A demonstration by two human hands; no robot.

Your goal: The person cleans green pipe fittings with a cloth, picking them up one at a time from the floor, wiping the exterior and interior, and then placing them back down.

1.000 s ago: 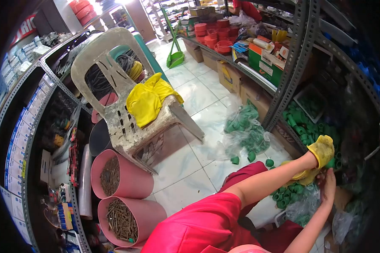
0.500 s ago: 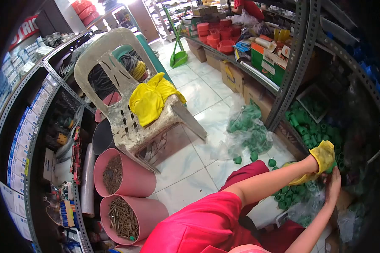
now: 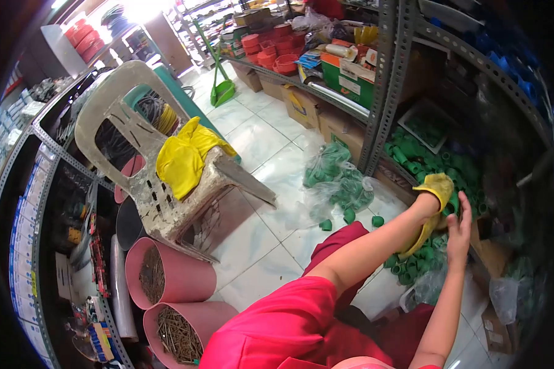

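Gripping yellow cloth (image 3: 436, 184); hands (image 3: 458, 229) among green fittings (image 3: 412, 161)

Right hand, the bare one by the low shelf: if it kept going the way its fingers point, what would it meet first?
Likely the green pipe fittings on the shelf above the right hand; depth is unclear.

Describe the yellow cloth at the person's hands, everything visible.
The yellow cloth looks soft, worn and smudged. It is wrapped over the left hand, with a loose end hanging below the wrist. It sits at the low shelf of green pipe fittings. The bare right hand is just beside it; contact between them is unclear.
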